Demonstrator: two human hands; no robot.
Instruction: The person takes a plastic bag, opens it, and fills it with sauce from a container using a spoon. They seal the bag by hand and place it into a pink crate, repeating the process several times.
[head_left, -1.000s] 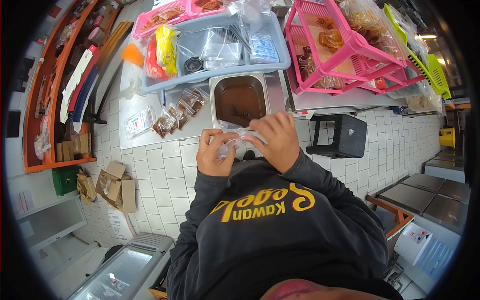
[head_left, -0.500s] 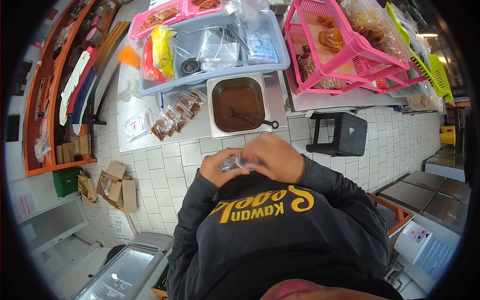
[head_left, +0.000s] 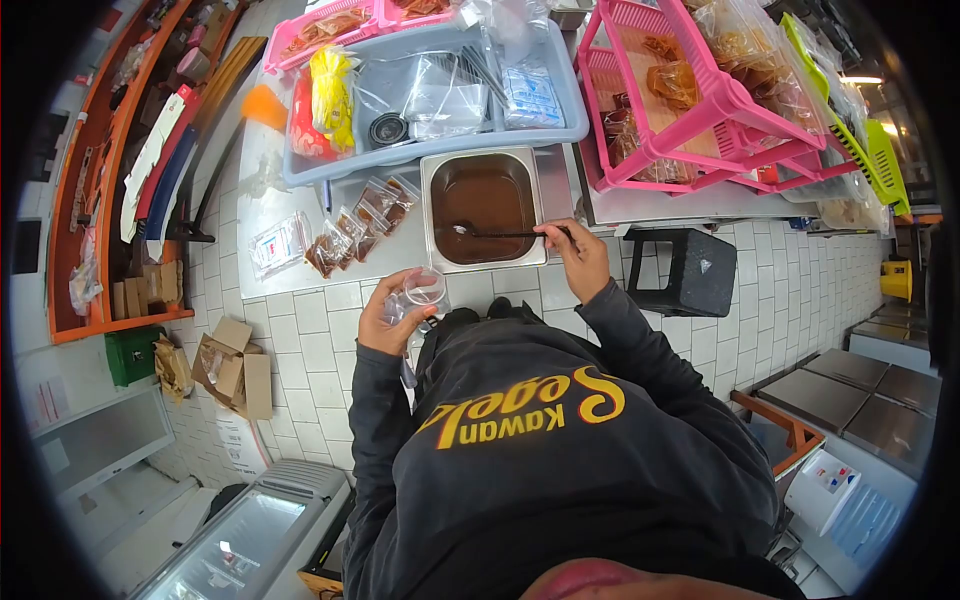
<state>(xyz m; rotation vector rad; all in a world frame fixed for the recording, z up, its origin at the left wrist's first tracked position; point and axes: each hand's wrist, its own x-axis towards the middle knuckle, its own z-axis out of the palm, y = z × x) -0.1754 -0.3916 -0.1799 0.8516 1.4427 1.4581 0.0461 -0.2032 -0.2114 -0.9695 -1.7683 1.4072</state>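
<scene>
My left hand [head_left: 384, 312] is closed on a small clear plastic bag [head_left: 425, 288], whose mouth shows as a round opening facing up. It is in front of the metal table's near edge, left of the steel pan. My right hand [head_left: 580, 262] grips the end of the black handle of a ladle [head_left: 497, 235]. The ladle's bowl lies in the dark brown sauce [head_left: 484, 190] inside the rectangular steel pan [head_left: 433, 205]. Left of the pan, several small filled sachets of brown sauce [head_left: 352, 232] overlap in a row, with a stack of clear packets [head_left: 280, 246] beside them.
A blue-grey tray [head_left: 400, 153] behind the pan holds yellow string, a black round item and plastic bags. Pink baskets [head_left: 690, 130] with bagged food stand at the right. A black stool [head_left: 690, 270] is on the tiled floor, and an open carton [head_left: 235, 370] sits at left.
My hands have parted: the left has moved left with the bag, now opened, while the right has reached forward and taken hold of the ladle handle, which has swung round.
</scene>
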